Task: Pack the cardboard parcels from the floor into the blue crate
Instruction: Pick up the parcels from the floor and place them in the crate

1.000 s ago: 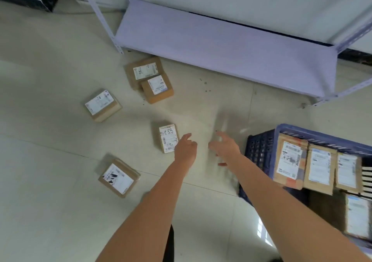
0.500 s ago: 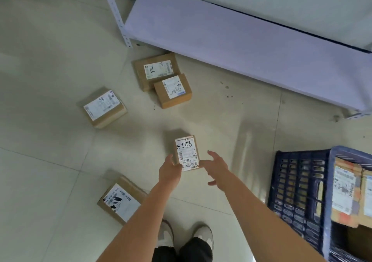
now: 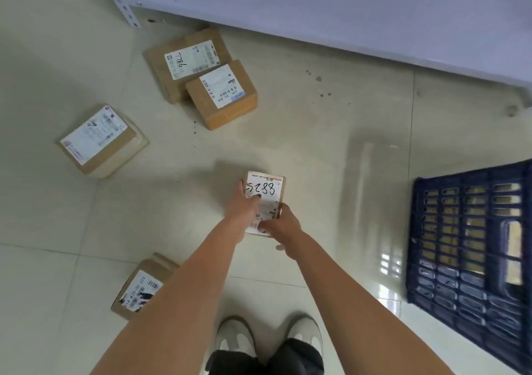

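Observation:
A small cardboard parcel [image 3: 269,186] with a white label marked 5288 lies on the floor in the middle of the view. My left hand [image 3: 241,206] grips its left edge, thumb on the label. My right hand [image 3: 283,226] grips its near right corner. The blue crate [image 3: 472,248] stands at the right edge, its slotted side wall towards me. Other parcels lie on the floor: two touching ones [image 3: 221,95] [image 3: 184,58] near the shelf, one [image 3: 98,141] at the left, one [image 3: 144,288] by my left forearm.
A low pale purple metal shelf [image 3: 345,9] runs along the top, with its perforated post [image 3: 121,3] at the upper left. My two shoes [image 3: 270,337] are at the bottom centre. Glossy tiled floor [image 3: 331,150] lies between the parcel and the crate.
Both hands have closed in from either side and taken hold of the 5288 parcel. The view has moved closer and leftward, so the crate now sits at the right edge.

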The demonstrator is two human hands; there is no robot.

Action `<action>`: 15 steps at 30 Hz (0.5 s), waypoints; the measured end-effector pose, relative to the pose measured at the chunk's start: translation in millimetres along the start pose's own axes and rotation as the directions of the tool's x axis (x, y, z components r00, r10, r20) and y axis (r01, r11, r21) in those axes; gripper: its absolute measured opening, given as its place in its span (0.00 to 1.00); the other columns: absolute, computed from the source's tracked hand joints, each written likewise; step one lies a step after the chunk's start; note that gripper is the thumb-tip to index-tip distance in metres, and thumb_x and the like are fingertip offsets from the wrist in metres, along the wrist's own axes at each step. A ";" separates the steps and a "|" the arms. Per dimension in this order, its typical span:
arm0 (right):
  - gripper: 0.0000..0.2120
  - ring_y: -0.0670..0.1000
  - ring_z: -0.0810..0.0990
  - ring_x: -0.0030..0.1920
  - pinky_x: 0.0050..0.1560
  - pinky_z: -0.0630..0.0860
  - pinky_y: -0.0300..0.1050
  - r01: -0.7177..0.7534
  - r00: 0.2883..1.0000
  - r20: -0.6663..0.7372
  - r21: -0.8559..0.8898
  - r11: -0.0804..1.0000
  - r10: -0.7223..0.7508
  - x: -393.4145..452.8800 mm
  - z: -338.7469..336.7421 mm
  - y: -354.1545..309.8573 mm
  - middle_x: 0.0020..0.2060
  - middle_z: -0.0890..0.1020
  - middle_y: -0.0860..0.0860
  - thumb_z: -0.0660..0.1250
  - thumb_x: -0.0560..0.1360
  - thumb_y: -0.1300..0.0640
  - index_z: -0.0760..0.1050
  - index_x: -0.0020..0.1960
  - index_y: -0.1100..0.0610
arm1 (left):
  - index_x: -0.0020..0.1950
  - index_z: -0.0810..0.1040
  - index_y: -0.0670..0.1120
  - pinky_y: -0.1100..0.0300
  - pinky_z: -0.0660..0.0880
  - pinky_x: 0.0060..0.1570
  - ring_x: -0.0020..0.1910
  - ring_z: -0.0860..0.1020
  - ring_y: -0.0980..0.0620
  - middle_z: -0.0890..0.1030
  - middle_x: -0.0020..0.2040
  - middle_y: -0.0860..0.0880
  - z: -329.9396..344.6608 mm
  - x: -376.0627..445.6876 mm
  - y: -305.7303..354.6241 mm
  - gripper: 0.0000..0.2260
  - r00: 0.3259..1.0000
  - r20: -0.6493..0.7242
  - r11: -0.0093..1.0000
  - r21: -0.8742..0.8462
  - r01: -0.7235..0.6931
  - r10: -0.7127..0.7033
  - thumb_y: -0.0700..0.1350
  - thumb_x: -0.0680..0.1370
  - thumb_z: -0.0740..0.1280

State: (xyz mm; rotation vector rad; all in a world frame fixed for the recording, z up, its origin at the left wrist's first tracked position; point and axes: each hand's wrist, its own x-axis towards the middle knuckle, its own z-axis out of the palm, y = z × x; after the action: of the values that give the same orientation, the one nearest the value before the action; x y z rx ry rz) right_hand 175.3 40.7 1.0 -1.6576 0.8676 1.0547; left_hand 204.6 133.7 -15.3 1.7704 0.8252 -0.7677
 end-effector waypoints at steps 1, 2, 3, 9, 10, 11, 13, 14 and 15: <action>0.27 0.54 0.76 0.54 0.42 0.74 0.48 -0.011 1.000 -0.007 0.046 0.999 0.011 -12.9 -1.6 0.2 0.59 0.77 0.53 0.66 0.71 0.63 0.63 0.67 0.54 | 0.66 0.67 0.51 0.59 0.69 0.44 0.46 0.74 0.49 0.78 0.58 0.49 -3.0 -12.0 3.6 0.19 0.999 0.005 0.996 0.067 -0.051 0.050 0.39 0.76 0.59; 0.27 0.53 0.77 0.51 0.43 0.77 0.50 -0.017 1.000 -0.018 0.089 0.996 0.019 -27.2 -4.5 -1.2 0.57 0.77 0.53 0.66 0.71 0.63 0.64 0.67 0.54 | 0.69 0.64 0.52 0.59 0.69 0.46 0.48 0.74 0.49 0.77 0.60 0.50 -6.8 -25.6 8.1 0.22 0.996 0.015 0.990 0.106 -0.094 0.093 0.39 0.76 0.59; 0.26 0.53 0.77 0.49 0.47 0.78 0.53 -0.023 0.999 -0.031 0.125 0.992 0.027 -41.7 -8.6 -3.5 0.54 0.78 0.52 0.66 0.71 0.63 0.64 0.67 0.53 | 0.71 0.62 0.53 0.59 0.70 0.48 0.51 0.75 0.48 0.76 0.62 0.50 -10.6 -40.4 13.8 0.24 0.992 0.023 0.983 0.132 -0.124 0.122 0.38 0.76 0.58; 0.27 0.54 0.78 0.49 0.45 0.77 0.48 0.025 0.992 -0.123 0.208 0.978 0.000 -134.2 -59.6 -30.8 0.49 0.76 0.50 0.65 0.71 0.62 0.64 0.69 0.54 | 0.76 0.54 0.51 0.53 0.69 0.65 0.66 0.70 0.47 0.69 0.70 0.48 -16.0 -137.5 73.6 0.31 0.975 0.074 0.956 0.195 -0.221 0.210 0.33 0.76 0.58; 0.27 0.53 0.77 0.48 0.44 0.77 0.48 0.042 0.990 -0.144 0.210 0.977 -0.012 -146.4 -69.9 -35.4 0.49 0.76 0.50 0.65 0.72 0.62 0.64 0.69 0.54 | 0.76 0.53 0.51 0.54 0.69 0.65 0.66 0.70 0.47 0.69 0.70 0.48 -13.4 -151.9 82.9 0.32 0.974 0.080 0.960 0.168 -0.223 0.212 0.33 0.76 0.59; 0.28 0.53 0.77 0.47 0.43 0.76 0.46 0.064 0.985 -0.167 0.210 0.976 -0.029 -159.1 -82.8 -39.8 0.49 0.77 0.51 0.65 0.71 0.62 0.64 0.70 0.54 | 0.76 0.52 0.50 0.54 0.69 0.65 0.66 0.70 0.48 0.69 0.70 0.48 -9.0 -166.5 94.3 0.32 0.972 0.091 0.964 0.137 -0.230 0.219 0.32 0.75 0.59; 0.28 0.52 0.77 0.45 0.38 0.74 0.42 0.116 0.976 -0.204 0.207 0.971 -0.073 -183.5 -109.8 -44.2 0.50 0.79 0.51 0.65 0.71 0.63 0.64 0.69 0.53 | 0.76 0.52 0.51 0.51 0.69 0.66 0.66 0.70 0.47 0.69 0.70 0.47 5.3 -193.2 117.7 0.33 0.963 0.118 0.965 0.073 -0.250 0.241 0.32 0.75 0.59; 0.27 0.50 0.78 0.44 0.36 0.72 0.39 0.148 0.969 -0.227 0.207 0.967 -0.099 -193.4 -122.2 -42.9 0.49 0.79 0.50 0.65 0.71 0.63 0.64 0.69 0.53 | 0.75 0.53 0.51 0.48 0.69 0.66 0.66 0.70 0.47 0.69 0.69 0.46 15.2 -203.8 128.0 0.33 0.957 0.126 0.962 0.058 -0.269 0.260 0.32 0.75 0.60; 0.26 0.47 0.78 0.41 0.34 0.71 0.36 0.183 0.959 -0.254 0.210 0.960 -0.127 -201.6 -134.9 -39.4 0.46 0.80 0.48 0.65 0.71 0.63 0.66 0.67 0.52 | 0.75 0.54 0.51 0.46 0.69 0.66 0.66 0.70 0.46 0.69 0.69 0.46 26.9 -212.9 138.1 0.33 0.950 0.132 0.954 0.059 -0.293 0.283 0.32 0.74 0.60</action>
State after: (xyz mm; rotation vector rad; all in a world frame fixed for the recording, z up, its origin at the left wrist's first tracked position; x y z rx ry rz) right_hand 168.2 -62.1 224.0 -1.6434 0.9587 0.6277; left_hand 193.3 31.9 218.5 1.8413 0.4461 -0.7114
